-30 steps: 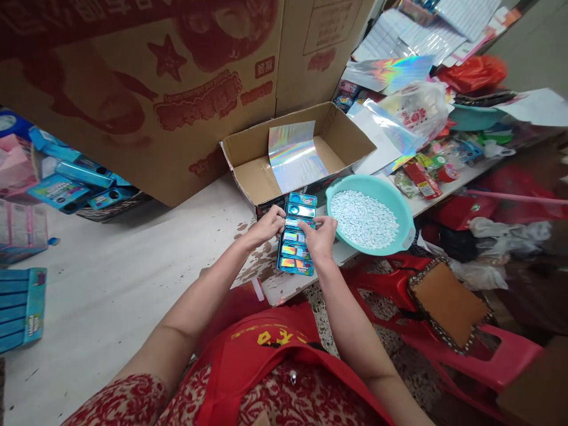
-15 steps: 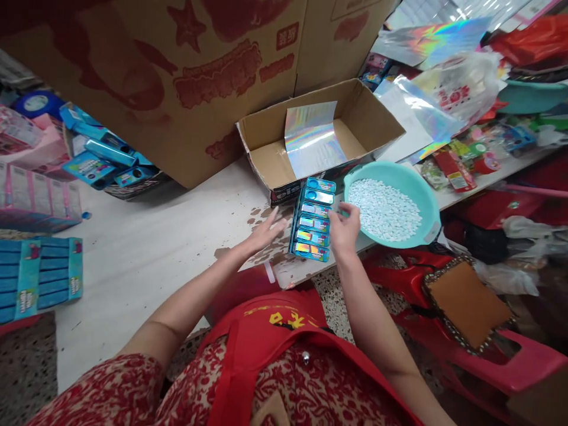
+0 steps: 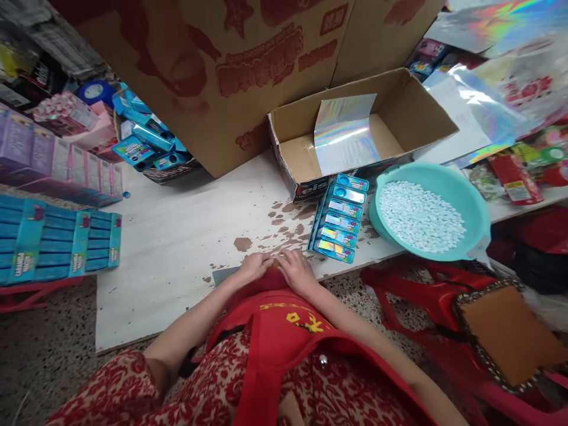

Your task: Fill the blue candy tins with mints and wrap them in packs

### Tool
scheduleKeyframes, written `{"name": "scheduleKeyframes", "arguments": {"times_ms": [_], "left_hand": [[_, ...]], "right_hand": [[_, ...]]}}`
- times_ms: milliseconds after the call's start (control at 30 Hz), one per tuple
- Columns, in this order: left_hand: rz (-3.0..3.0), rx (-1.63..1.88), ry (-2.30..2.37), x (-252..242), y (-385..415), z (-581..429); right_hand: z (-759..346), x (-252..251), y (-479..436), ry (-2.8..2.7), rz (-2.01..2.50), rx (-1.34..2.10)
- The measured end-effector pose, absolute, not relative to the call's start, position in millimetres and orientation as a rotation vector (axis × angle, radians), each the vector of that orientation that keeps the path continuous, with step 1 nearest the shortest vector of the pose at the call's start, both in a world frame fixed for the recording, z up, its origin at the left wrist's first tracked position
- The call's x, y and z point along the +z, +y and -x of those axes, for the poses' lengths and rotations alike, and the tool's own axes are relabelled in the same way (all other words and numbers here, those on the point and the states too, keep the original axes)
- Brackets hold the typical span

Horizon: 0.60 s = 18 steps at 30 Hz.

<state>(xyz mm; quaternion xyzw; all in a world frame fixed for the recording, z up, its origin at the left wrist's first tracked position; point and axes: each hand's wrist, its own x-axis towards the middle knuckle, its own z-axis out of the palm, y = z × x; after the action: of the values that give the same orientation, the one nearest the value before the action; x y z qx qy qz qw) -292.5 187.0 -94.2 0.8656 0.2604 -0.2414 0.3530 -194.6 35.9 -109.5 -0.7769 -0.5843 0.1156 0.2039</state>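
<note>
My left hand [image 3: 256,266] and my right hand [image 3: 296,273] are close together at the table's front edge, above my red apron [image 3: 266,349]. The left fingers are pressed together; what they hold, if anything, is hidden. My right fingers are bent and apart, with nothing visible in them. Just right of the hands, a row of small blue boxes [image 3: 339,222] with shiny windows stands packed in a tray. Beside it, a turquoise basin [image 3: 477,204] contains many small pale tablets [image 3: 421,216]. A grey flat piece [image 3: 224,274] sticks out by my left wrist.
An open cardboard box [image 3: 426,112] with a holographic sheet [image 3: 346,133] stands behind the blue boxes. A large carton [image 3: 261,53] rises at the back. Stacked blue packs [image 3: 60,242] and pink boxes [image 3: 89,168] are at left. A red chair [image 3: 412,290] is at right.
My right hand has left the blue boxes and come down beside my left hand, which has also drawn back to the table edge. The view has turned left.
</note>
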Motion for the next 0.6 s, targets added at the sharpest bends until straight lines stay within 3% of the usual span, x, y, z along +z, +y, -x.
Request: {"name": "scheduleKeyframes", "arguments": {"times_ms": [400,600], "left_hand": [[-2.228,-0.619,0.736,-95.5,187.9,288.0],[-2.209,-0.513,0.793,-86.0,187.8,286.7]], "right_hand": [[193.7,-113.3,24.2,-1.750,2.137,0.300],[193.5,-70.5,20.2,-1.590,2.146,0.342]]}}
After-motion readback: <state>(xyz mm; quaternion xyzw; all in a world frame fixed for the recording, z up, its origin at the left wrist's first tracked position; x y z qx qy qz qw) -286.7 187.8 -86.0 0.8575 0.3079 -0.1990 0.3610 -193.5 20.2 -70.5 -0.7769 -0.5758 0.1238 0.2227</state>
